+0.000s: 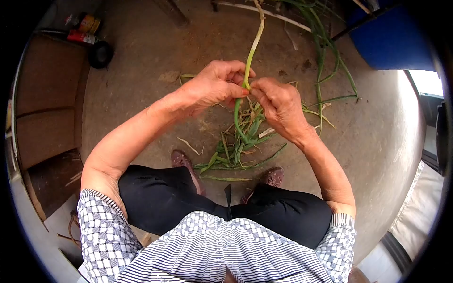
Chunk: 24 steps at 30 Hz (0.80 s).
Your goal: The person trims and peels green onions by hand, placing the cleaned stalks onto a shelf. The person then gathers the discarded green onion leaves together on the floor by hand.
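Note:
A long green onion (254,49) stands upright between my hands, its pale root end at the top and its green leaf curving down. My left hand (218,85) grips the stalk between thumb and fingers. Close against it on the right, my right hand (279,101) is pinched at the stalk's side; what its fingertips hold is too small to make out. Below both hands, a loose pile of green leaves and dry peelings (236,153) lies on the floor between my shoes.
More long green onions (322,52) hang or lie at the upper right, near a blue container (394,40). Cardboard boxes (49,99) stand at the left, with a red canister (81,37) behind them. A metal leg (172,12) is at the top.

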### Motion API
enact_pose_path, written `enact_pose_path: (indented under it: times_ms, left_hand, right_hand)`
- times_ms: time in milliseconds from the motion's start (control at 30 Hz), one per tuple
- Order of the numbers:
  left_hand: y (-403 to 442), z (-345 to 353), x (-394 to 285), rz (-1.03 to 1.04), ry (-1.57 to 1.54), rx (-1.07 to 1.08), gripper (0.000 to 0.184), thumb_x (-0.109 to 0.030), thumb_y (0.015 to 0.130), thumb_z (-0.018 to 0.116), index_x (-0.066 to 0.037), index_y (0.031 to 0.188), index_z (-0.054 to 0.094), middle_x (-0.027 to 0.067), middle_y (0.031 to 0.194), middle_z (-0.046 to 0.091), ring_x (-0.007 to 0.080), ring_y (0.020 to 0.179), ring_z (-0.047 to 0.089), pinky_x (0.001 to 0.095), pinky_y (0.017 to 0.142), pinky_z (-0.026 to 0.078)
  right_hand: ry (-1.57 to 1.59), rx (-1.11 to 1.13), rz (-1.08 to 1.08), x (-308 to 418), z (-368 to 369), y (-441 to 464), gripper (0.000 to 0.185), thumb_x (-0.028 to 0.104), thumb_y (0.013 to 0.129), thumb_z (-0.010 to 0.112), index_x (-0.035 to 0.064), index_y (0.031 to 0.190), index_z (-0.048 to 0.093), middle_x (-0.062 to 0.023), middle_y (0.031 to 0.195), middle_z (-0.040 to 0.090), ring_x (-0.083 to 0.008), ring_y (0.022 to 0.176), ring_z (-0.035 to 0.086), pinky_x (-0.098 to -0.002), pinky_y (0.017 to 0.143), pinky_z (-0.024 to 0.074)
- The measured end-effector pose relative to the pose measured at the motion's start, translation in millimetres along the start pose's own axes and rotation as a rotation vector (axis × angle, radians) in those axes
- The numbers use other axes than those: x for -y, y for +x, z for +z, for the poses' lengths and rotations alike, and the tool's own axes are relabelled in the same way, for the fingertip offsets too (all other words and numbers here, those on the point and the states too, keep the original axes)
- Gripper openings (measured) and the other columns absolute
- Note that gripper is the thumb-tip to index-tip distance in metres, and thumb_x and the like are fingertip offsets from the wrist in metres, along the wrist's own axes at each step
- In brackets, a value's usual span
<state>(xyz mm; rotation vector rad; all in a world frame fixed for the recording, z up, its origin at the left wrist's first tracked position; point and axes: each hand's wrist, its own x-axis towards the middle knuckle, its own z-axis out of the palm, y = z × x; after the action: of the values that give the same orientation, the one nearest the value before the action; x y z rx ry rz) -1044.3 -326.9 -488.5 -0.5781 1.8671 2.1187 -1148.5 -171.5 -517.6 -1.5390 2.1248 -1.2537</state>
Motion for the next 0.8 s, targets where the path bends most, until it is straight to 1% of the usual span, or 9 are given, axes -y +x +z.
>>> enact_pose_path:
  times_ms: [33,133,233,267,333,467,633,733,800]
  left_hand:
    - [-0.7,-1.9,-1.4,-0.028,-0.011,0.014,0.041,-0.003,0.077,0.06,-0.001,0.116,0.048,0.0011,0.082,0.056,0.0087,0.073,0.055,0.0235,0.064,0.048]
    - [-4.0,-4.6,0.4,-0.103,-0.085,0.094,0.04,-0.003,0.077,0.062,0.002,0.115,0.05,0.0025,0.079,0.058,0.0089,0.066,0.056,0.0227,0.057,0.047]
    - [-3.1,-7.3,4.2,-0.161,-0.155,0.149,0.044,-0.002,0.076,0.062,0.003,0.118,0.048,0.0024,0.078,0.059,0.0089,0.064,0.057,0.0219,0.056,0.047]
    - [-3.2,-5.9,3.6,-0.176,-0.17,0.155,0.046,-0.002,0.075,0.063,0.003,0.118,0.048,0.0027,0.077,0.058,0.0096,0.063,0.057,0.0234,0.057,0.049]
    - [-4.4,-1.5,-0.8,-0.205,-0.197,0.168,0.048,-0.002,0.072,0.066,0.004,0.117,0.048,0.0033,0.074,0.057,0.0111,0.062,0.058,0.0264,0.058,0.051]
    - [-5.6,-2.2,-0.5,-0.25,-0.171,0.275,0.055,-0.009,0.068,0.073,0.004,0.116,0.049,0.0049,0.074,0.06,0.0124,0.061,0.059,0.0262,0.059,0.052]
    - [-25.1,-2.7,-4.7,-0.248,-0.117,0.329,0.055,-0.01,0.064,0.075,0.003,0.113,0.053,0.004,0.071,0.06,0.0129,0.059,0.061,0.0253,0.055,0.052]
    - [-26.4,-4.2,-2.6,-0.24,-0.132,0.323,0.054,-0.009,0.064,0.075,0.002,0.113,0.053,0.0029,0.07,0.059,0.0127,0.059,0.06,0.025,0.054,0.052]
    - [-27.2,-5.5,-6.3,-0.244,-0.139,0.282,0.054,-0.008,0.064,0.075,0.001,0.113,0.054,0.0025,0.07,0.058,0.0126,0.059,0.06,0.0251,0.055,0.051]
  right_hand:
    - [-0.042,-0.028,-0.022,-2.1,-0.6,0.9,0.006,0.009,0.078,0.054,0.0034,0.078,0.056,-0.0179,0.071,0.056,-0.0373,0.064,0.056,-0.0432,0.054,0.0427]
    - [-0.054,-0.057,0.053,-18.4,-9.0,5.5,0.006,0.01,0.077,0.054,0.0052,0.079,0.057,-0.0164,0.073,0.057,-0.037,0.068,0.056,-0.044,0.057,0.043]
    - [-0.166,-0.08,0.099,-40.8,-13.6,3.7,0.007,0.011,0.077,0.054,0.0066,0.081,0.058,-0.0155,0.074,0.057,-0.0369,0.07,0.056,-0.0437,0.058,0.0435]
    - [-0.173,-0.133,0.106,-45.8,-14.9,3.5,0.009,0.013,0.078,0.053,0.0066,0.082,0.059,-0.0167,0.074,0.058,-0.0371,0.071,0.057,-0.0433,0.058,0.0438]
    - [-0.238,-0.174,0.203,-68.7,-17.5,1.4,0.011,0.015,0.079,0.052,0.007,0.083,0.059,-0.0176,0.074,0.059,-0.0374,0.072,0.057,-0.0439,0.059,0.044]
    - [-0.369,-0.284,0.333,-114.3,-32.8,-6.4,0.018,0.023,0.082,0.05,0.0085,0.086,0.061,-0.0192,0.077,0.06,-0.0406,0.073,0.057,-0.0465,0.064,0.0455]
    - [-0.502,-0.414,0.511,-172.5,-62.4,-30.7,0.026,0.029,0.082,0.05,0.0083,0.092,0.062,-0.0212,0.082,0.061,-0.0406,0.079,0.058,-0.0478,0.07,0.0457]
    - [-0.532,-0.383,0.737,-209.6,-82.5,-51.2,0.028,0.028,0.08,0.054,0.0058,0.095,0.062,-0.0221,0.088,0.061,-0.0391,0.083,0.059,-0.0471,0.072,0.0464]
    - [-0.634,-0.393,0.637,-220.0,-78.9,-70.1,0.03,0.025,0.079,0.056,0.0034,0.099,0.06,-0.0214,0.092,0.06,-0.0389,0.085,0.058,-0.047,0.073,0.0469]
